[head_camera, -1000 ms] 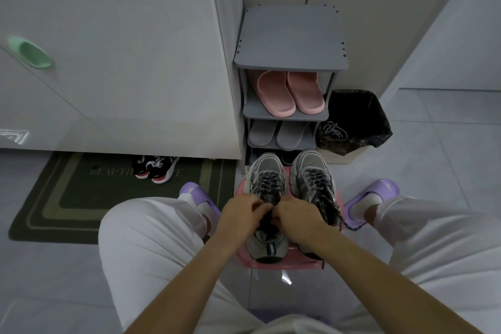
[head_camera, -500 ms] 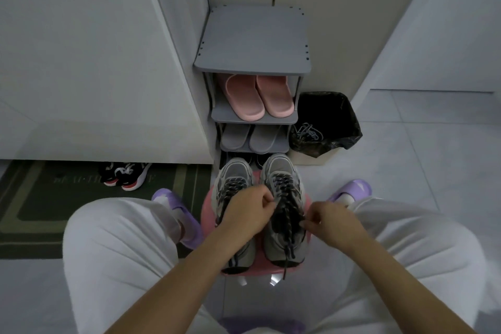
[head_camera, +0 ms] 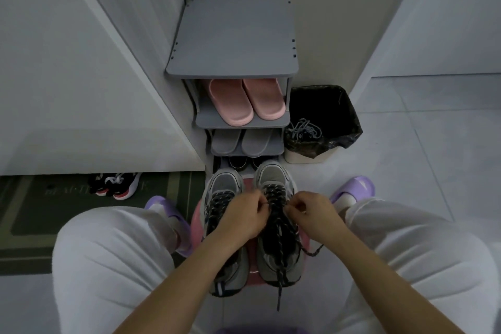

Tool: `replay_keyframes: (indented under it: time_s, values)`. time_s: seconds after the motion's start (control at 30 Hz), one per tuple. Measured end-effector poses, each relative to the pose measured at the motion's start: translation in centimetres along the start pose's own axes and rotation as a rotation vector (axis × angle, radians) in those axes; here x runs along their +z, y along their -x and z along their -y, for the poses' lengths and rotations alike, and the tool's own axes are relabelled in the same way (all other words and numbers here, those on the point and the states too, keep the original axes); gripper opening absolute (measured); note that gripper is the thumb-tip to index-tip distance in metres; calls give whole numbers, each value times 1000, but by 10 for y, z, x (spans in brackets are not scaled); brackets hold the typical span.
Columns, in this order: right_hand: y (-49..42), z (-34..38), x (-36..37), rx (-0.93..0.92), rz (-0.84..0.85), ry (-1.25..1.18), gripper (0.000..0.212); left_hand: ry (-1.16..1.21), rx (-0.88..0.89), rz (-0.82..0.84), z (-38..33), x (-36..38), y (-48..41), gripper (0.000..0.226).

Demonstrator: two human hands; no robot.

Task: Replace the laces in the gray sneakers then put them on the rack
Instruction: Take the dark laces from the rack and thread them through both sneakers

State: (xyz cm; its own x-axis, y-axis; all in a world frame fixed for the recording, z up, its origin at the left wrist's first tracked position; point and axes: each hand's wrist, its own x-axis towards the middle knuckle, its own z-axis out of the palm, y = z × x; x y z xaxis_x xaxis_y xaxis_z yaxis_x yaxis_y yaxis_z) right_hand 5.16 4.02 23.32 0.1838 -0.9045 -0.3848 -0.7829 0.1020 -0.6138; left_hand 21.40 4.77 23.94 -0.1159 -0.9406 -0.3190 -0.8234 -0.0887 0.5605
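Two gray sneakers stand side by side on a pink stool (head_camera: 195, 221) between my knees, toes toward the rack. The left sneaker (head_camera: 222, 187) is laced in black. On the right sneaker (head_camera: 273, 173) a black lace (head_camera: 279, 249) runs up the eyelets, and its loose ends hang over the heel and off to the right. My left hand (head_camera: 244, 215) and my right hand (head_camera: 314, 213) each pinch that lace over the right sneaker's tongue. The gray shoe rack (head_camera: 233, 38) stands right behind the stool.
Pink slippers (head_camera: 246, 102) and gray slippers (head_camera: 241, 141) fill two rack shelves; dark shoes sit at the bottom. A bin with a black bag (head_camera: 322, 122) holding old gray laces (head_camera: 305, 129) stands right of the rack. Black-and-red sneakers (head_camera: 116, 184) lie on a green mat (head_camera: 32, 214) at left.
Both hands left the left sneaker and went to the right one. They spread apart pulling the lace, then came back together over its tongue. The camera swung to the right.
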Motion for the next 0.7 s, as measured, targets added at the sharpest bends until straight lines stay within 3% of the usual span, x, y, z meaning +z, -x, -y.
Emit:
replay_keyframes:
  time_s: [0.37, 0.6, 0.7]
  values:
    - [-10, -11, -4, 27, 42, -104, 16, 241, -119, 142, 14, -4, -9, 14]
    - [-19, -4, -5, -12, 115, -41, 8, -19, 8, 110, 7, 2, -18, 18]
    - [-19, -1, -7, -32, 145, -26, 10, -22, 15, 159, 7, -3, -22, 17]
